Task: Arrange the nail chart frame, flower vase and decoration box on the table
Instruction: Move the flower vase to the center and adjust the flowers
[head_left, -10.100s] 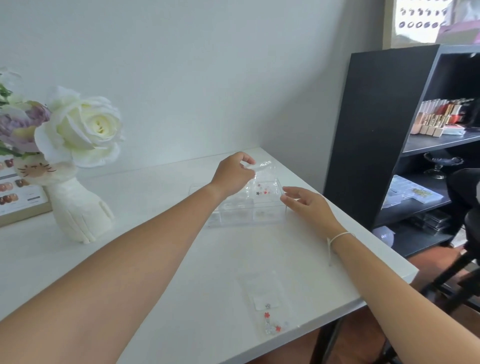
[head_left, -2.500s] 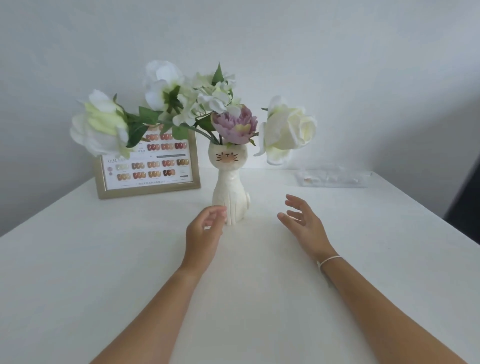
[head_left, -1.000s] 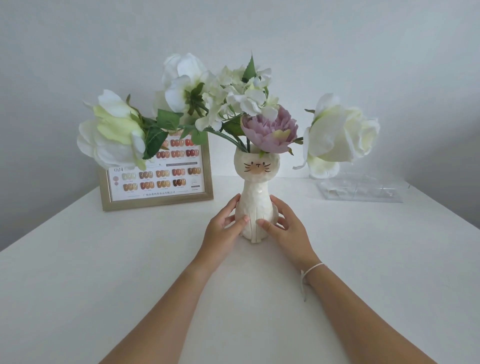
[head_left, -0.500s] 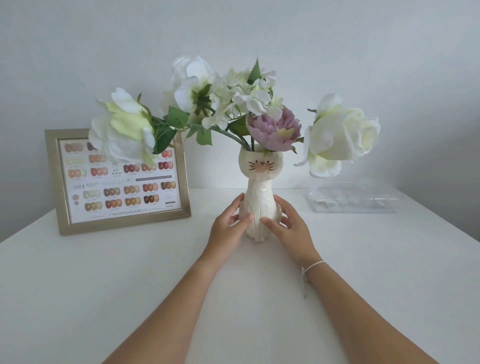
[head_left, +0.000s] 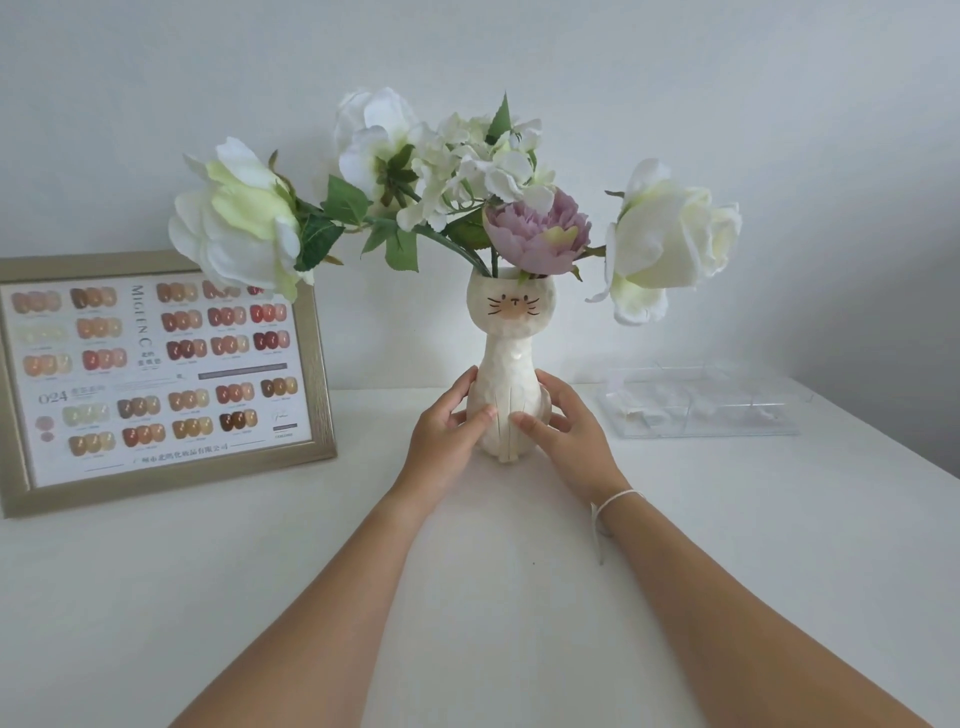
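Forearms enter from the near edge of the white table, both bare, a thin white string bracelet on the right wrist. Left hand and right hand cup the lower body of the flower vase from either side; fingers loosely spread and curved around it, thumbs laid on its front face, close together but not touching. Vase is cream, cat-shaped, whiskered face painted near the rim; stands upright on the table, roughly midway between the left and right edges and toward the far edge. Bouquet spills wide from the mouth: large white blooms leaning out left and right, small white clusters at the top, one mauve bloom just above the rim. Nail chart frame, gold-toned, stands propped near the far left corner, slightly tilted back; a white bloom overlaps its upper right corner. Decoration box, clear plastic with compartments, lies flat toward the far right corner, apart from the vase. Contents too faint to make out. Plain pale wall behind the far edge.
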